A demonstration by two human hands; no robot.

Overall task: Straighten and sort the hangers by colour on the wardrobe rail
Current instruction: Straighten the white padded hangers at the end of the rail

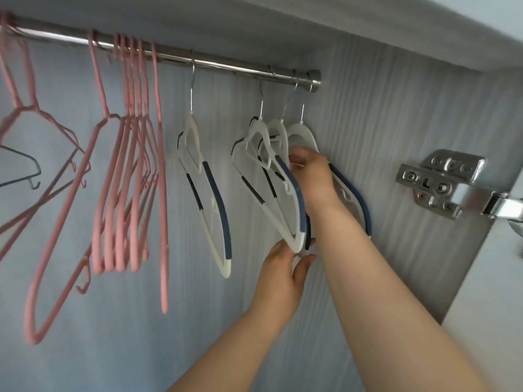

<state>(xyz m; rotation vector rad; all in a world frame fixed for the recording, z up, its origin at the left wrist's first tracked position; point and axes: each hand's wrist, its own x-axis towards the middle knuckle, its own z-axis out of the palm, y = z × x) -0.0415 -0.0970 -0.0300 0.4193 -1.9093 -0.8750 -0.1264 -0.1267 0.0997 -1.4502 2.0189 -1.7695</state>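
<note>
One head-worn wide-angle camera looks upward into the wardrobe from close by; the rail slants from upper left toward centre right, hinge at right.

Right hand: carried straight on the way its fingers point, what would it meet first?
The cluster of white hangers: the right hand points up and left, its fingertips already at them, apparently pinching one. Which one exactly is unclear.
</note>
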